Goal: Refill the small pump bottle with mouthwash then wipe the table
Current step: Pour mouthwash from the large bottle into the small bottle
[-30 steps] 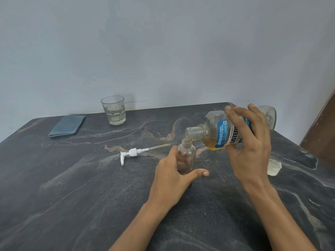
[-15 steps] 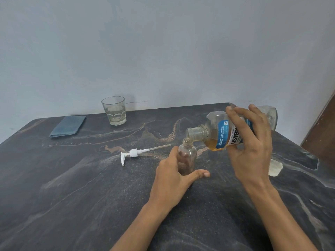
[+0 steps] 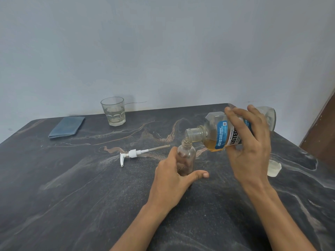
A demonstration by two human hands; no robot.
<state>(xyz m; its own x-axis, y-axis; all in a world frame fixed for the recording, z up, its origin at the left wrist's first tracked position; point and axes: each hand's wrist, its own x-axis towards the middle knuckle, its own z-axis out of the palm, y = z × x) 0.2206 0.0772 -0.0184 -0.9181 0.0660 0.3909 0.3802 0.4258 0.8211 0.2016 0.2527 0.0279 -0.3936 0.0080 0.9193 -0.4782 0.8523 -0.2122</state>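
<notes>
Dark marbled table [image 3: 76,200] w/ tan and pale veins, back edge against the wall. On it: folded blue cloth [image 3: 67,127] at approx 10 o'clock, flat. Glass [image 3: 113,111] at 11, upright near the back edge, some clear liquid inside. White pump [image 3: 133,154] near centre, lying on its side, tube pointing to 3. Small bottle [image 3: 186,158] just right of the tube tip, upright. Clear cap [image 3: 274,168] at 3.

Pump head [image 3: 135,153] lies just left of bottle [image 3: 186,156]; table [image 3: 72,196] in front bare.
</notes>
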